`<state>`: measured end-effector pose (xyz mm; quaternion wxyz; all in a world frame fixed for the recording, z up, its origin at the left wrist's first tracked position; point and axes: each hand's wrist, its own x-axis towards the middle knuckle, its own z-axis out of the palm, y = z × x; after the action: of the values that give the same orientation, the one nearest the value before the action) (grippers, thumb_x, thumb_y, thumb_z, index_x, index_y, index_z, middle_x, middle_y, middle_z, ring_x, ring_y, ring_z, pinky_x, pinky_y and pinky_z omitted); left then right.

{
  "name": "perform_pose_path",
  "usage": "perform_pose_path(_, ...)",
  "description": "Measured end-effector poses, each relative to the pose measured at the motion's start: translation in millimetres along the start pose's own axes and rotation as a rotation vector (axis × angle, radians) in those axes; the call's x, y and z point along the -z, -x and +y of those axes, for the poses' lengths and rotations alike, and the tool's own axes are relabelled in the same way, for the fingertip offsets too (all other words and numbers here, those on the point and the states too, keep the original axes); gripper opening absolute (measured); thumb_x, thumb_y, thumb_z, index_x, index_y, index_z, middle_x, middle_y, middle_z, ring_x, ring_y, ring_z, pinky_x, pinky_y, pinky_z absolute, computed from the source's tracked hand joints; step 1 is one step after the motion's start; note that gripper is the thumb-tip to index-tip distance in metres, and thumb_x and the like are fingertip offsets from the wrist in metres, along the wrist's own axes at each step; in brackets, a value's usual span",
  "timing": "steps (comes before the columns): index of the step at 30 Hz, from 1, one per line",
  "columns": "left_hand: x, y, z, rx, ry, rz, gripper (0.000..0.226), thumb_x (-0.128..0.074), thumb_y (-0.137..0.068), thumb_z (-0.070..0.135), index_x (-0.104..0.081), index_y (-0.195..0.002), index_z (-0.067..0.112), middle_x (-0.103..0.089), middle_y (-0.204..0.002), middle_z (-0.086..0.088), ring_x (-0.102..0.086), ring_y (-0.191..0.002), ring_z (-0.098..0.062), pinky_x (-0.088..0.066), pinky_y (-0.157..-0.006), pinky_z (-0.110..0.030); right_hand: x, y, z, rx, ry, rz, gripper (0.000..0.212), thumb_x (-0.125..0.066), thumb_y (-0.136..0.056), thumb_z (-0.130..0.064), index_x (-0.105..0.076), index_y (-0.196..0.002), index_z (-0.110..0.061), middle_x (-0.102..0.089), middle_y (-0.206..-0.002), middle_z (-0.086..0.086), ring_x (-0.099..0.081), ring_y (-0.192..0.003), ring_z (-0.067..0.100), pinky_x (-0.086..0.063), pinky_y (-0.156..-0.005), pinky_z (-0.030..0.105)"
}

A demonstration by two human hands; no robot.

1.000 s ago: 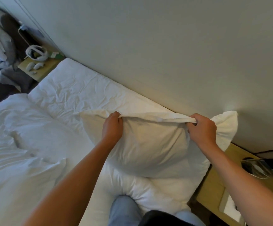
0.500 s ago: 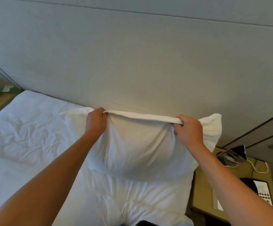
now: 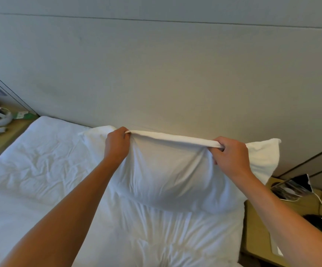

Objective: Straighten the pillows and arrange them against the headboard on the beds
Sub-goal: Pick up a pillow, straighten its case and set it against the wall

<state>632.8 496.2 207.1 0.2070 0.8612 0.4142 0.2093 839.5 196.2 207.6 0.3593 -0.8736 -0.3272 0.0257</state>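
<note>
A white pillow (image 3: 167, 176) hangs upright at the right end of the bed, close in front of the grey padded headboard (image 3: 156, 78). My left hand (image 3: 116, 145) pinches its top seam near the left corner. My right hand (image 3: 231, 155) grips the same seam near the right corner, and the edge is stretched taut between them. The pillow's lower part bulges down onto the white bedding (image 3: 40, 170). Whether the pillow touches the headboard cannot be told.
A wooden nightstand (image 3: 256, 224) with a magazine (image 3: 289, 187), a white cable and a phone stands right of the bed. Another nightstand (image 3: 6, 135) at the left holds a white headset and controllers. The duvet is rumpled.
My hands have held the pillow's top seam throughout, lifting it higher and closer to the headboard. My view has tilted up and turned square to the headboard.
</note>
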Motion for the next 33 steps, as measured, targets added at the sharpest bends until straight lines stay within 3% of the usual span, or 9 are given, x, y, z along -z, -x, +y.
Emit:
perform_pose_path(8, -27.5, -26.3, -5.3, 0.016, -0.042, -0.081, 0.024, -0.047, -0.102, 0.014, -0.068, -0.094, 0.006, -0.070, -0.085, -0.014, -0.064, -0.081, -0.033, -0.050, -0.070, -0.040, -30.9, -17.2, 14.0, -0.145, -0.014, -0.076, 0.022, -0.070, -0.091, -0.028, -0.066, -0.069, -0.023, -0.066, -0.054, -0.004, -0.064, -0.060, 0.018, -0.056, -0.062, 0.041)
perform_pose_path(15, -61.9, -89.2, 23.0, -0.049, -0.091, -0.117, 0.023, -0.046, -0.102, 0.014, -0.066, -0.092, 0.007, -0.069, -0.086, -0.015, -0.065, -0.081, -0.035, -0.045, -0.067, -0.035, -34.4, -61.3, 42.6, -0.270, -0.095, 0.006, 0.026, -0.068, -0.090, -0.022, -0.063, -0.066, -0.014, -0.066, -0.052, 0.000, -0.063, -0.047, 0.004, -0.052, -0.057, 0.033)
perform_pose_path(21, -74.2, -155.9, 38.1, -0.094, -0.095, -0.099, 0.022, -0.047, -0.101, 0.013, -0.063, -0.089, 0.005, -0.068, -0.087, -0.021, -0.064, -0.084, -0.041, -0.039, -0.067, -0.035, -38.3, -118.3, 39.6, -0.258, -0.235, 0.071, 0.023, -0.065, -0.087, -0.017, -0.066, -0.065, -0.019, -0.069, -0.056, -0.001, -0.069, -0.058, 0.020, -0.055, -0.062, 0.040)
perform_pose_path(23, -87.2, -162.9, 37.7, -0.090, -0.040, -0.149, 0.019, -0.049, -0.101, 0.012, -0.066, -0.105, 0.003, -0.068, -0.104, -0.022, -0.064, -0.100, -0.042, -0.043, -0.075, -0.038, -44.7, -131.0, 47.2, -0.258, -0.211, 0.053, 0.017, -0.064, -0.092, -0.015, -0.070, -0.077, -0.017, -0.075, -0.073, 0.002, -0.071, -0.074, 0.029, -0.058, -0.071, 0.044)
perform_pose_path(25, -107.5, -151.1, 36.1, -0.081, -0.005, -0.241, 0.039, -0.055, -0.101, 0.019, -0.054, -0.138, 0.006, -0.052, -0.144, -0.021, -0.050, -0.133, -0.038, -0.041, -0.103, -0.041, -53.1, -134.3, 57.3, -0.241, -0.098, 0.010, 0.014, -0.064, -0.098, -0.020, -0.072, -0.110, -0.018, -0.073, -0.115, 0.006, -0.069, -0.105, 0.032, -0.055, -0.092, 0.046)
perform_pose_path(27, -136.8, -123.3, 32.7, -0.034, -0.032, -0.316, 0.066, -0.058, -0.101, 0.032, -0.028, -0.158, 0.014, -0.021, -0.166, -0.015, -0.027, -0.151, -0.033, -0.030, -0.118, -0.042, -67.3, -128.7, 73.7, -0.190, 0.066, -0.060, 0.044, -0.067, -0.100, -0.030, -0.056, -0.143, -0.025, -0.048, -0.155, 0.005, -0.054, -0.135, 0.032, -0.046, -0.112, 0.048)
perform_pose_path(28, -147.5, -104.0, 32.5, -0.021, -0.055, -0.328, 0.074, -0.057, -0.100, 0.037, -0.020, -0.160, 0.017, -0.011, -0.169, -0.013, -0.019, -0.154, -0.032, -0.026, -0.120, -0.044, -71.5, -119.5, 78.3, -0.136, 0.141, -0.044, 0.054, -0.068, -0.099, -0.034, -0.048, -0.150, -0.027, -0.036, -0.164, 0.004, -0.046, -0.143, 0.031, -0.043, -0.116, 0.049)
perform_pose_path(31, -176.1, -44.4, 36.3, 0.010, -0.087, -0.324, 0.080, -0.057, -0.098, 0.042, -0.013, -0.162, 0.020, 0.001, -0.170, -0.014, -0.004, -0.157, -0.032, -0.018, -0.125, -0.046, -86.0, -85.2, 96.9, 0.017, 0.201, 0.000, 0.059, -0.069, -0.097, -0.037, -0.044, -0.150, -0.030, -0.034, -0.165, 0.003, -0.041, -0.146, 0.029, -0.041, -0.117, 0.049)
perform_pose_path(33, -188.6, -6.5, 41.9, 0.117, -0.021, -0.344, 0.084, -0.059, -0.097, 0.042, -0.009, -0.162, 0.024, 0.006, -0.170, -0.014, 0.002, -0.157, -0.032, -0.019, -0.125, -0.047, -94.5, -56.5, 117.5, 0.000, 0.159, -0.022, 0.055, -0.069, -0.097, -0.037, -0.047, -0.147, -0.028, -0.039, -0.161, 0.002, -0.042, -0.143, 0.028, -0.042, -0.114, 0.048)
